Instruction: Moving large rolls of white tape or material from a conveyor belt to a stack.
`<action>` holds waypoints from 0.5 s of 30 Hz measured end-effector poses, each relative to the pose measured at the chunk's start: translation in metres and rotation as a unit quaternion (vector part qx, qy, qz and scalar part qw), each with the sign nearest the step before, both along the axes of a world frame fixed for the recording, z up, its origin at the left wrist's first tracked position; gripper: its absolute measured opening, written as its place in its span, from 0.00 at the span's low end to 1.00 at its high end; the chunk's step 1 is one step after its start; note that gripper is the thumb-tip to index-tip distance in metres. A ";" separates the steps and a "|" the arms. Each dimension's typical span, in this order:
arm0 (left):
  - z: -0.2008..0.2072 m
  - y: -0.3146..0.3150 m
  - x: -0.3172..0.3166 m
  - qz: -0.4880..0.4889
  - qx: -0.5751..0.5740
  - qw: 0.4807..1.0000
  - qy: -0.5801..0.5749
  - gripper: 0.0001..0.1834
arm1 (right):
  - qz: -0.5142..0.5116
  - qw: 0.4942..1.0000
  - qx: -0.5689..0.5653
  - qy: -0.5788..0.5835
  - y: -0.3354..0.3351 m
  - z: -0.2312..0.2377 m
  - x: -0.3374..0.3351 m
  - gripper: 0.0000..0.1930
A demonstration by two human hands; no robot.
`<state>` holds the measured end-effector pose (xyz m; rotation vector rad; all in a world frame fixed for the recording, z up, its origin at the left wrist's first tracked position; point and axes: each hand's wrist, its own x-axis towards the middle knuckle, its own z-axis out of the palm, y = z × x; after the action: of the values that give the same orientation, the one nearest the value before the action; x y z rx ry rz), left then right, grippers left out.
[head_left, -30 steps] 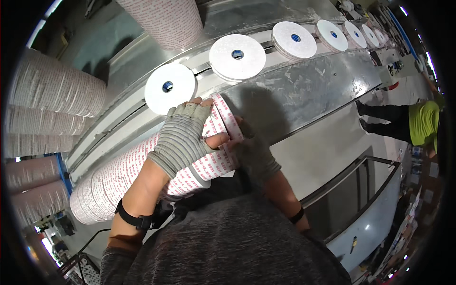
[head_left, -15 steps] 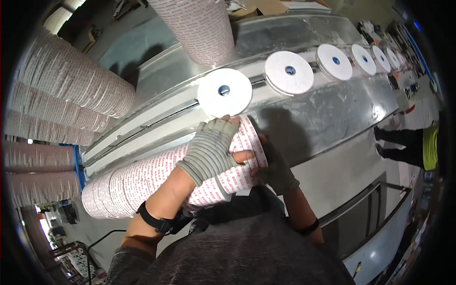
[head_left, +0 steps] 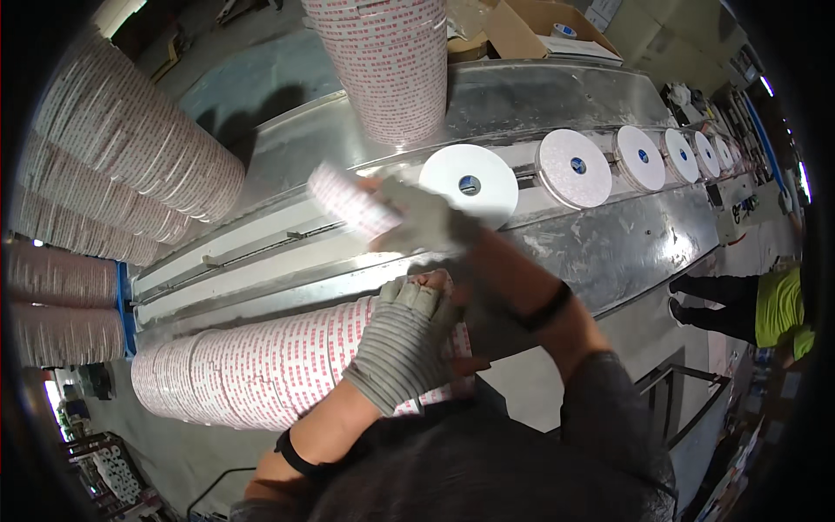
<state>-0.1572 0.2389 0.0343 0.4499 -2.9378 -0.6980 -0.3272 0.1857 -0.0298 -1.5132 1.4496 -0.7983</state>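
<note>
Beneath my left hand [head_left: 404, 339] lies a long sideways stack of tape rolls [head_left: 252, 365], white with rows of red print round their edges. That hand, in a grey ribbed glove with bare fingertips, is wrapped over the stack's right end. My right hand [head_left: 426, 213], gloved too and blurred by motion, grips a single tape roll [head_left: 352, 204] of the same print, seen edge-on above the metal conveyor track [head_left: 252, 278]. Just beyond this hand a flat white tape roll with a blue core [head_left: 470, 185] lies on the track.
Several more flat rolls [head_left: 574, 168] line the track to the right. A tall stack of rolls [head_left: 391, 78] stands on the far side; more stacks [head_left: 130, 139] rise at left. Behind is an open cardboard box [head_left: 552, 30]. A person in a yellow-green top [head_left: 778, 304] is at far right.
My right hand has left the stack's end and swung up and left over the track with one roll. My left hand stays on the stack. The view has shifted.
</note>
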 end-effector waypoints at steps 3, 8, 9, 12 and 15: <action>-0.010 0.006 0.005 -0.006 -0.020 1.000 0.019 0.50 | 0.112 0.933 -0.029 0.342 -0.027 -0.033 0.025 0.46; 0.006 0.005 0.023 0.015 -0.028 0.999 -0.042 0.53 | 0.048 0.959 -0.060 0.271 -0.021 -0.047 0.023 0.34; 0.015 -0.004 0.026 0.027 -0.053 0.997 -0.054 0.53 | 0.006 0.964 -0.101 0.246 -0.019 -0.034 0.011 0.29; -0.009 -0.010 0.048 0.042 0.014 0.999 -0.006 0.50 | -0.101 0.969 -0.200 0.109 0.046 -0.050 -0.012 0.22; -0.009 -0.014 0.043 0.034 0.019 0.999 0.001 0.48 | -0.061 0.835 -0.300 0.457 0.143 -0.060 -0.002 0.26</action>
<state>-0.1145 0.2247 0.0249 0.5489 -2.8970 -0.7458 -0.3297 0.3292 -0.0901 -2.5248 2.1087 -0.6432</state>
